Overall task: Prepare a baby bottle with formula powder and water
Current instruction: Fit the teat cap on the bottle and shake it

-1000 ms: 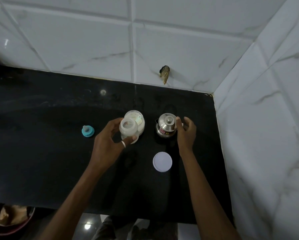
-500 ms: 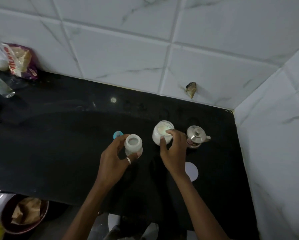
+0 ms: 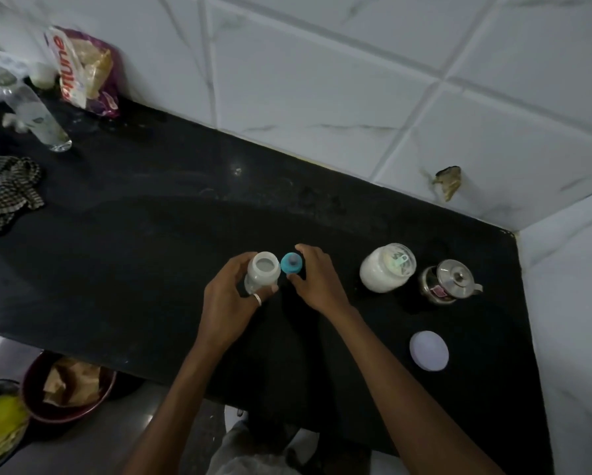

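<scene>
Leaving the powder jar (image 3: 387,268), the right hand (image 3: 316,279) now curls round the blue teat cap (image 3: 290,263), thumb and fingers pinching its round rim. Just left of it, touching, the left hand (image 3: 227,299) grips the cloudy plastic bottle (image 3: 262,274), upright and open-mouthed on the glossy black counter (image 3: 133,252). Right of the right hand stand the open glass jar of white powder and a shiny steel kettle (image 3: 448,282); nearer the person lies a flat white lid (image 3: 428,350).

text: partial red letters "mune" | on: snack packet (image 3: 82,68) | other labels: unreadable
</scene>
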A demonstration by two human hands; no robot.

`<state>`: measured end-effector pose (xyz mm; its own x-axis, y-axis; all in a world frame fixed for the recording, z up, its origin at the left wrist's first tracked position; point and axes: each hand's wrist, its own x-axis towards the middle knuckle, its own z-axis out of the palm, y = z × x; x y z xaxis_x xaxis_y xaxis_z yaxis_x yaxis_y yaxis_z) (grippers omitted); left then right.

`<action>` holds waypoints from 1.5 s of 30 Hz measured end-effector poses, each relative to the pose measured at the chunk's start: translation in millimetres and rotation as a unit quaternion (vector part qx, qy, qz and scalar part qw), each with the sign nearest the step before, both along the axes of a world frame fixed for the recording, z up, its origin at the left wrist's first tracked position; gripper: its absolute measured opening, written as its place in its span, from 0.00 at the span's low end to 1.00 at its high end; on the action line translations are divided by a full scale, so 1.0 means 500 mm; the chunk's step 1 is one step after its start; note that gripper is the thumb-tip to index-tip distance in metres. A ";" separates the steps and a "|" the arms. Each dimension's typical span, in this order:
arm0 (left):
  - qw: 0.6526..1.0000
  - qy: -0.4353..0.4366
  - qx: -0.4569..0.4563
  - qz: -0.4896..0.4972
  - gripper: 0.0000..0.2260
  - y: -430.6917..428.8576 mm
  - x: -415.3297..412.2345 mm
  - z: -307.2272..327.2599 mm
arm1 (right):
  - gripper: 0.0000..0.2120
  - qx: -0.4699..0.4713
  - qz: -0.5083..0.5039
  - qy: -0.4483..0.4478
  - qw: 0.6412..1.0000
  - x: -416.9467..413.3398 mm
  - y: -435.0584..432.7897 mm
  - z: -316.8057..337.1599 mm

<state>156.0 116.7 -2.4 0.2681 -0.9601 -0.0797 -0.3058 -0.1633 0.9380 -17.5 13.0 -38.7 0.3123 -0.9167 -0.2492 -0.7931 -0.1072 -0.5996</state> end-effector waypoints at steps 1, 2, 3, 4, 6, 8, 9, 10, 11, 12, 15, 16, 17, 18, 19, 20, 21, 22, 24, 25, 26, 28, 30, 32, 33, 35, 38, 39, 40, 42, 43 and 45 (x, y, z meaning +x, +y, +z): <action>1.000 0.002 0.004 -0.002 0.25 -0.004 0.009 -0.007 | 0.31 0.001 0.005 0.008 1.000 0.009 -0.006 -0.004; 1.000 0.007 0.008 -0.004 0.25 -0.008 0.016 -0.013 | 0.31 -0.001 0.011 0.015 1.000 0.016 -0.011 -0.008; 1.000 0.009 0.010 -0.006 0.25 -0.011 0.023 -0.018 | 0.31 -0.004 0.019 0.021 1.000 0.023 -0.014 -0.011; 1.000 0.009 0.010 -0.009 0.25 -0.014 0.027 -0.022 | 0.31 -0.007 0.029 0.028 0.999 0.028 -0.017 -0.014; 1.000 0.009 0.013 -0.014 0.26 -0.019 0.035 -0.028 | 0.30 0.000 0.043 0.046 0.998 0.038 -0.022 -0.018; 1.000 0.014 0.016 -0.015 0.25 -0.021 0.040 -0.029 | 0.29 0.011 0.052 0.070 0.996 0.047 -0.029 -0.018; 1.000 0.016 0.015 -0.014 0.25 -0.022 0.041 -0.028 | 0.27 0.009 0.056 0.083 0.995 0.050 -0.032 -0.017; 1.000 0.017 0.014 -0.013 0.25 -0.023 0.042 -0.029 | 0.26 0.003 0.060 0.096 0.994 0.052 -0.034 -0.018; 1.000 0.018 0.012 -0.012 0.25 -0.023 0.043 -0.028 | 0.26 -0.003 0.063 0.107 0.992 0.053 -0.035 -0.019; 1.000 0.020 0.010 -0.011 0.25 -0.023 0.044 -0.027 | 0.26 -0.006 0.062 0.114 0.991 0.054 -0.035 -0.020; 1.000 0.017 0.010 -0.013 0.25 -0.024 0.042 -0.023 | 0.27 -0.003 0.060 0.124 0.990 0.052 -0.032 -0.022; 1.000 0.014 0.009 -0.013 0.25 -0.024 0.041 -0.020 | 0.28 -0.004 0.063 0.125 0.990 0.051 -0.031 -0.023; 1.000 0.010 0.008 -0.013 0.25 -0.023 0.039 -0.017 | 0.28 -0.003 0.068 0.127 0.990 0.051 -0.031 -0.022; 1.000 0.007 0.009 -0.013 0.25 -0.024 0.038 -0.013 | 0.28 -0.003 0.073 0.129 0.989 0.050 -0.032 -0.020; 1.000 0.005 0.010 -0.012 0.25 -0.024 0.037 -0.010 | 0.28 -0.001 0.078 0.129 0.989 0.050 -0.033 -0.018; 1.000 0.001 0.009 -0.012 0.25 -0.024 0.035 -0.006 | 0.27 0.002 0.080 0.124 0.989 0.048 -0.035 -0.011; 1.000 -0.003 0.006 -0.011 0.25 -0.024 0.032 0.001 | 0.25 0.007 0.078 0.115 0.990 0.044 -0.035 0.002; 1.000 -0.007 0.003 -0.012 0.25 -0.024 0.029 0.009 | 0.24 0.009 0.074 0.101 0.992 0.037 -0.038 0.022; 1.000 -0.009 -0.005 -0.015 0.26 -0.027 0.023 0.027 | 0.23 0.004 0.076 0.069 0.995 0.016 -0.047 0.079; 1.000 -0.009 -0.014 -0.017 0.26 -0.030 0.017 0.042 | 0.23 -0.007 0.083 0.057 0.995 0.000 -0.053 0.119; 0.999 -0.009 -0.026 -0.018 0.25 -0.033 0.010 0.058 | 0.24 -0.017 0.090 0.051 0.995 -0.018 -0.057 0.165; 0.998 -0.008 -0.055 -0.020 0.26 -0.052 -0.011 0.101 | 0.24 -0.043 0.105 0.040 0.993 -0.057 -0.069 0.279; 0.996 0.000 -0.085 -0.029 0.25 -0.076 -0.037 0.155 | 0.22 -0.065 0.118 0.026 0.991 -0.093 -0.075 0.404; 0.992 0.014 -0.119 -0.036 0.25 -0.102 -0.069 0.221 | 0.20 -0.098 0.127 0.004 0.987 -0.126 -0.070 0.537; 0.989 0.017 -0.138 -0.043 0.25 -0.118 -0.086 0.259 | 0.20 -0.118 0.136 -0.006 0.984 -0.141 -0.067 0.601; 0.983 0.012 -0.172 -0.058 0.27 -0.145 -0.117 0.337 | 0.19 -0.141 0.157 -0.012 0.977 -0.164 -0.062 0.711; 0.971 0.002 -0.223 -0.087 0.27 -0.176 -0.161 0.461 | 0.19 -0.168 0.193 0.002 0.967 -0.195 -0.056 0.845; 0.967 -0.001 -0.237 -0.096 0.27 -0.181 -0.174 0.496 | 0.19 -0.174 0.204 0.011 0.963 -0.199 -0.057 0.879; 0.963 -0.004 -0.249 -0.103 0.27 -0.185 -0.187 0.529 | 0.19 -0.183 0.213 0.023 0.959 -0.206 -0.057 0.910; 0.956 -0.014 -0.270 -0.111 0.26 -0.188 -0.209 0.581 | 0.19 -0.194 0.223 0.045 0.954 -0.218 -0.059 0.961; 0.953 -0.024 -0.280 -0.111 0.26 -0.190 -0.217 0.600 | 0.19 -0.194 0.225 0.048 0.954 -0.224 -0.060 0.982; 0.951 -0.038 -0.290 -0.105 0.27 -0.192 -0.225 0.627 | 0.19 -0.187 0.229 0.050 0.954 -0.233 -0.060 1.014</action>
